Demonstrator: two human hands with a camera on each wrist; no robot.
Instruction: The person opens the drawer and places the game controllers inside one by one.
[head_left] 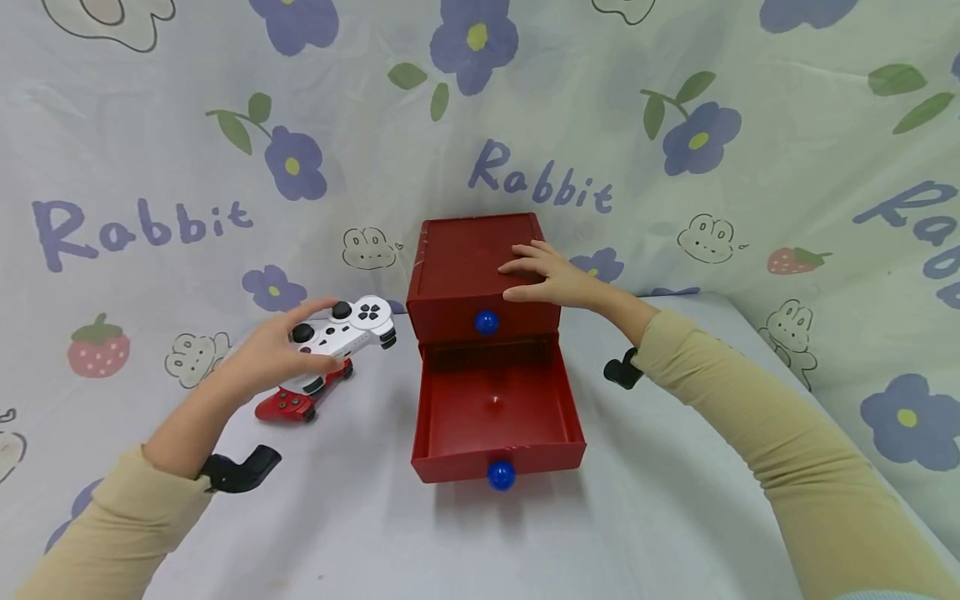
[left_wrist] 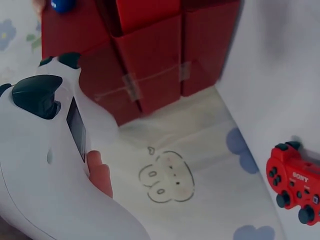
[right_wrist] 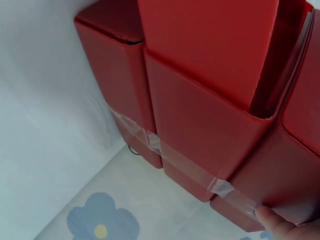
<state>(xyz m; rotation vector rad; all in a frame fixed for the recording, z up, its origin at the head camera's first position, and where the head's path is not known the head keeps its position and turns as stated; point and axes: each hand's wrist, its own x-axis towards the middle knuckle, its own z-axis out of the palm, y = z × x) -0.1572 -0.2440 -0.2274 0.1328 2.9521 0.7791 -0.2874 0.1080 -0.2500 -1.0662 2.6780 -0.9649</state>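
My left hand [head_left: 262, 354] grips a white game controller [head_left: 360, 327] with black sticks and buttons, held up left of a red drawer cabinet [head_left: 468, 254]. Close up in the left wrist view, the controller's white shell [left_wrist: 35, 160] fills the left side, with one fingertip [left_wrist: 100, 175] showing past it. My right hand [head_left: 558, 279] rests on the right side of the cabinet's top, fingers spread. Below, a drawer [head_left: 457, 468] with a blue knob [head_left: 501, 476] is pulled out, and nothing lies in it. A red game controller [head_left: 281, 406] lies on the table, partly hidden behind the white one.
Above the pulled-out drawer sits a closed one with its own blue knob [head_left: 487, 323]. Clear tape [right_wrist: 190, 170] runs along the cabinet's side. A white cloth [head_left: 337, 533] covers the table, and a flower-and-rabbit print curtain [head_left: 420, 167] hangs behind.
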